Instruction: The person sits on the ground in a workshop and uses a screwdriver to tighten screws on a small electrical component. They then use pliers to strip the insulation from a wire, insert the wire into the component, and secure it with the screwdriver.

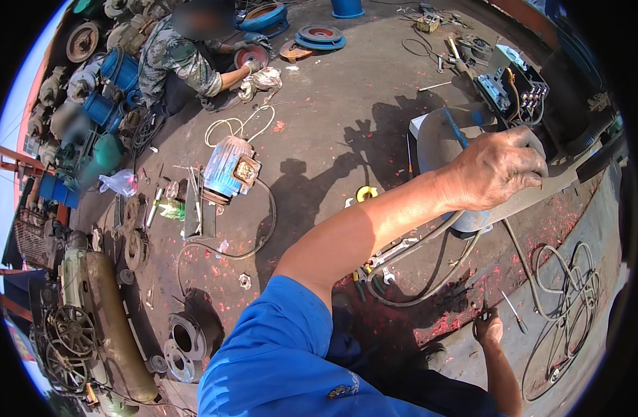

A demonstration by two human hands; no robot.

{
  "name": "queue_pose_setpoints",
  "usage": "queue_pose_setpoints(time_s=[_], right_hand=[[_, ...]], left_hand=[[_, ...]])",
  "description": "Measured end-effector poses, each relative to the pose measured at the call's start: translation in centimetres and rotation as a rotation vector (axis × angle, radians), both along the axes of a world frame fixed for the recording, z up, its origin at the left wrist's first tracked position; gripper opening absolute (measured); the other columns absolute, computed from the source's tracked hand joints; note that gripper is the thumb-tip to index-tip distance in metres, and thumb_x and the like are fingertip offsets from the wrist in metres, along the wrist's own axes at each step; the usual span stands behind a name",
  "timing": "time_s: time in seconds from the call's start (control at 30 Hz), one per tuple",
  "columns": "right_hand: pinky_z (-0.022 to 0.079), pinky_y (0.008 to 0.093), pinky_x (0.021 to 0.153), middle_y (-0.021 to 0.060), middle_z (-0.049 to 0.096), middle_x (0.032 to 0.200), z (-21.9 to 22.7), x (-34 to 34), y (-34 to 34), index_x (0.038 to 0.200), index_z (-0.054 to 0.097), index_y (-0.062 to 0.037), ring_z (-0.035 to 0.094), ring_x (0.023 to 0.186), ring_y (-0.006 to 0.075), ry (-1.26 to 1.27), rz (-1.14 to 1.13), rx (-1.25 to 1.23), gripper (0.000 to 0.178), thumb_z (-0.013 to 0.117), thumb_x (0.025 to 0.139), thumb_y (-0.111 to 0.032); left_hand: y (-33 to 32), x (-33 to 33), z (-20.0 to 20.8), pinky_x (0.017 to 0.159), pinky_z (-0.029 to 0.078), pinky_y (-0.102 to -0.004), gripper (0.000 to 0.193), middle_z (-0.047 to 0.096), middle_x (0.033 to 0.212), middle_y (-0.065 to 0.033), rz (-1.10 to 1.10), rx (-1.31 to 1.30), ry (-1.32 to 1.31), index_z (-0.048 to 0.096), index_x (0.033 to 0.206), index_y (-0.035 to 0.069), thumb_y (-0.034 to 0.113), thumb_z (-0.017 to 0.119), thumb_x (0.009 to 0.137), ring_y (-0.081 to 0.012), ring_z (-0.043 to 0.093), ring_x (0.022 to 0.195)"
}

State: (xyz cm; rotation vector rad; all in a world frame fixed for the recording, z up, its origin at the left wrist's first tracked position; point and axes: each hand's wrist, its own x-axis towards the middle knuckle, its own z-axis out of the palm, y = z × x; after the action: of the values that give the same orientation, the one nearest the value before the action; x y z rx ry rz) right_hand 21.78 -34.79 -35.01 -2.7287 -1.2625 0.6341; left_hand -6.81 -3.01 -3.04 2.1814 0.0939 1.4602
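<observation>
My left arm reaches across to the right. At its end, my left hand [503, 167] is closed, fingers curled down, over a large grey curved metal casing [437, 149]; what the fingers hold, if anything, is hidden. A blue stick-like piece [455, 128] shows just behind this hand. Beyond it stands an opened electrical unit [517, 87] with terminals and wires. Lower right, my right hand [488, 328] is closed around a thin dark tool [485, 297] pointing away from me; its exact kind is unclear. A screwdriver [515, 313] lies just right of that hand.
Grey cable [569, 285] lies coiled at right. Wrenches [395, 254] and yellow tape [366, 193] lie beneath my left arm. A blue motor [228, 169] sits left of centre. Another person [183, 66] crouches far left, handling a red disc [249, 57]. A compressor tank [117, 323] stands left.
</observation>
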Motion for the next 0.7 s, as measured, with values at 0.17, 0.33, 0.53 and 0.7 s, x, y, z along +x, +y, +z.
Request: queue_pose_setpoints(time_s=[0.17, 0.33, 0.53, 0.7], right_hand=[[0.056, 0.0503, 0.086, 0.0216, 0.074, 0.106, -3.3, 0.1, -3.8, 0.115, 0.065, -0.0085, 0.071, 0.101, 0.0411, -0.095, 0.336, -0.492, 0.042, 0.076, 0.082, -0.033], [0.057, 0.0466, 0.081, 0.0222, 0.073, 0.101, 12.1, -3.6, 8.5, 0.121, 0.063, -0.0029, 0.072, 0.094, 0.0382, -0.062, 0.467, 0.346, 0.034, 0.07, 0.089, -0.007], [0.056, 0.044, 0.085, 0.0202, 0.063, 0.125, 31.2, -10.3, 18.4, 0.133, 0.057, -0.0032, 0.064, 0.106, 0.0376, -0.299, 0.84, 1.159, 0.054, 0.072, 0.083, 0.009], [0.056, 0.0453, 0.085, 0.0195, 0.066, 0.116, 34.2, -11.2, 21.3, 0.127, 0.061, -0.0009, 0.066, 0.1, 0.0368, -0.604, 1.069, 1.194, 0.051, 0.073, 0.079, 0.011]], left_hand=[[-0.1, 0.6, -0.3, 0.073, 0.054, -0.044, 0.013, 0.063, 0.088, -0.0104, 0.041, 0.001, 0.017, 0.07, 0.091, 0.004, 0.014, 0.075, 0.084, -0.0317, 0.065, 0.087], [0.0, 1.6, -0.9, 0.074, 0.054, -0.0437, 0.012, 0.065, 0.086, -0.0113, 0.063, -0.004, 0.036, 0.071, 0.089, 0.004, 0.014, 0.074, 0.083, -0.0324, 0.065, 0.088], [0.8, 0.4, -0.6, 0.078, 0.055, -0.0431, 0.013, 0.067, 0.089, -0.0124, 0.0, -0.039, 0.043, 0.074, 0.092, 0.004, 0.014, 0.077, 0.083, -0.0326, 0.067, 0.089], [1.0, 0.3, 0.3, 0.078, 0.054, -0.043, 0.01, 0.067, 0.086, -0.0126, -0.076, -0.152, 0.006, 0.07, 0.087, 0.002, 0.006, 0.076, 0.08, -0.0335, 0.068, 0.086]])
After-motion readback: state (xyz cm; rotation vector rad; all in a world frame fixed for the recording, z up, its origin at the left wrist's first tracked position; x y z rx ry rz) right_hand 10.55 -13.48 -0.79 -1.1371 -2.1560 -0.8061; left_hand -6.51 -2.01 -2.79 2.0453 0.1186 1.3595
